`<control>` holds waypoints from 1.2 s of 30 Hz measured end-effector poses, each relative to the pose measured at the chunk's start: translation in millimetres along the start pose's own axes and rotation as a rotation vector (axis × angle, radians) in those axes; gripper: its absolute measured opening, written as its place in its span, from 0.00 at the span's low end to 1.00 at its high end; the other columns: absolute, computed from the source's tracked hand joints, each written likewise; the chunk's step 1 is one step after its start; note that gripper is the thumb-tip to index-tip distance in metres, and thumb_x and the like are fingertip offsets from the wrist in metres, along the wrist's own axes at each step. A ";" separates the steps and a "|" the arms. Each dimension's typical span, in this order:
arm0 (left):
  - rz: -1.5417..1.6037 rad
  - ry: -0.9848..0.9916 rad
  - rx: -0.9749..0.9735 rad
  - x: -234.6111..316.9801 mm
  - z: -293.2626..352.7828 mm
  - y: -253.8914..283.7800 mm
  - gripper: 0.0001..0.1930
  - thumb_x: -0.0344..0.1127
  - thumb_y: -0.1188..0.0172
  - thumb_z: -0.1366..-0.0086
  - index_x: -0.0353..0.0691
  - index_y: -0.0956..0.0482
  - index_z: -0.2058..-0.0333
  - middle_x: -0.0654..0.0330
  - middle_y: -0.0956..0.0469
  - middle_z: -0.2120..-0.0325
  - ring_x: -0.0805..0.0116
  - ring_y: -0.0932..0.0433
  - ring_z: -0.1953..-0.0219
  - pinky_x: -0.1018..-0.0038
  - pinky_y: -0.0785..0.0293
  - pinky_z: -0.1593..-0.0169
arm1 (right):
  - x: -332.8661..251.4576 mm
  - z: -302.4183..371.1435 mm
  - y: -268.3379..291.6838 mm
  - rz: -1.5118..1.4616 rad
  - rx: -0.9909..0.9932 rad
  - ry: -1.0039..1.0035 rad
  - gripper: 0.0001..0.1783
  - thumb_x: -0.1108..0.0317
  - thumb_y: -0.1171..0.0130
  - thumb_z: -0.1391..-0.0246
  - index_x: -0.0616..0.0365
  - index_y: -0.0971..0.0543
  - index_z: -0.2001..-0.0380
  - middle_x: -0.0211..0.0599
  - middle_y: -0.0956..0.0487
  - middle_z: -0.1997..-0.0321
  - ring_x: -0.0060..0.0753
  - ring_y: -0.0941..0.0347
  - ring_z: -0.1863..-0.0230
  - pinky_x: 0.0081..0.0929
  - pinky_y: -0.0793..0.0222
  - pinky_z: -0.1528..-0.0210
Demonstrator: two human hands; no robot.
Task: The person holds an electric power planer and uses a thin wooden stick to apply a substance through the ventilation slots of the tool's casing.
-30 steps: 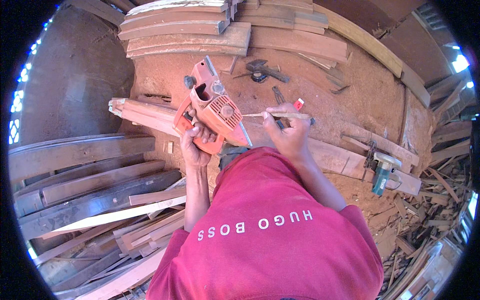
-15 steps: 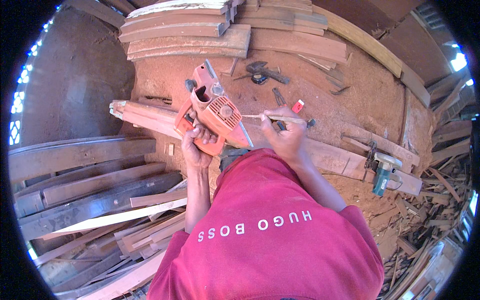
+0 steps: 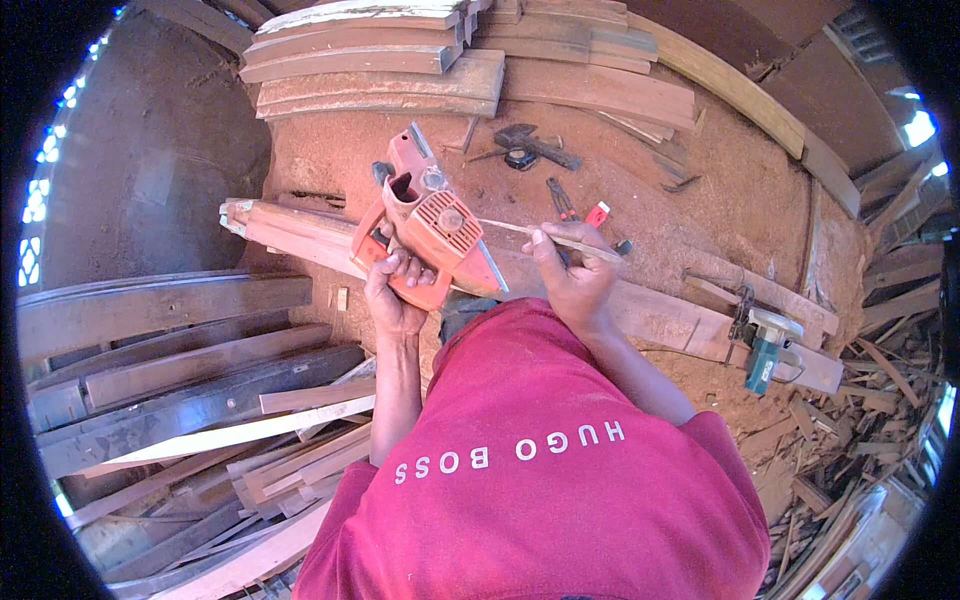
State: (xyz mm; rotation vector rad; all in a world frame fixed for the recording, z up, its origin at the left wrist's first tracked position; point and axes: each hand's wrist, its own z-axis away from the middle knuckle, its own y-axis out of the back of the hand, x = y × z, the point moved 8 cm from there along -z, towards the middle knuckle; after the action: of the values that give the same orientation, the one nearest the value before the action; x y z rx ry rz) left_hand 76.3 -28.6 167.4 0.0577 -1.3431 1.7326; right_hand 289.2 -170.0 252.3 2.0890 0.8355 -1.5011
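Observation:
My left hand (image 3: pixel 397 290) is wrapped round the handle of an orange electric planer (image 3: pixel 445 222), which is tilted up on its side in front of me. Between the thumb and fingers of my right hand (image 3: pixel 575 275) is a thin wooden stick (image 3: pixel 575 245). Its narrow end points left at the planer's vented side; whether the tip touches is too fine to tell. Below the tools a long wooden plank (image 3: pixel 650 305) runs across. Just beyond my right hand lie pliers (image 3: pixel 562 200) with red on the handles and a small red and white object (image 3: pixel 598 213).
A hammer-like tool (image 3: pixel 540 146) lies on the sawdust-covered ground farther off. To the right a green circular saw (image 3: pixel 766 350) rests on the plank. Stacked boards (image 3: pixel 370 90) stand at the far side, more timber (image 3: pixel 180 380) at the left, and scrap wood (image 3: pixel 860 430) at the lower right.
The stick has tipped, its left end now a little higher and its right end lower, as my right hand shifted slightly. The planer stays nearly in place in my left hand.

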 end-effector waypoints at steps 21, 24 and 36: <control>0.010 -0.003 -0.027 1.1 -0.5 -0.3 0.08 0.35 0.48 0.40 0.48 0.35 0.78 0.71 0.40 0.84 0.77 0.36 0.80 0.76 0.33 0.70 | -5.5 -0.3 -1.5 0.054 0.044 0.068 0.08 0.74 0.32 0.50 0.63 0.18 0.65 0.43 0.16 0.69 0.32 0.17 0.68 0.26 0.24 0.65; 0.041 -0.018 -0.052 0.9 0.1 -0.3 0.08 0.35 0.46 0.39 0.45 0.33 0.76 0.70 0.37 0.82 0.77 0.35 0.80 0.78 0.32 0.72 | -9.5 -0.6 -7.5 0.138 -0.007 0.132 0.07 0.76 0.33 0.49 0.64 0.18 0.65 0.42 0.16 0.69 0.31 0.18 0.67 0.25 0.24 0.65; 0.131 -0.046 -0.148 -4.0 0.0 -3.0 0.03 0.32 0.48 0.37 0.41 0.33 0.68 0.69 0.37 0.79 0.79 0.34 0.79 0.78 0.29 0.70 | -33.1 -8.9 6.8 0.056 0.054 0.200 0.06 0.81 0.35 0.50 0.66 0.20 0.67 0.43 0.17 0.69 0.28 0.18 0.67 0.25 0.23 0.66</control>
State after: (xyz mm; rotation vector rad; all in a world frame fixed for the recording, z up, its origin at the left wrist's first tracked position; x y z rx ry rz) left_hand 80.6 -31.0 167.6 -0.0749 -1.5345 1.7432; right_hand 292.4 -176.4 286.5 2.3113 0.8069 -1.3153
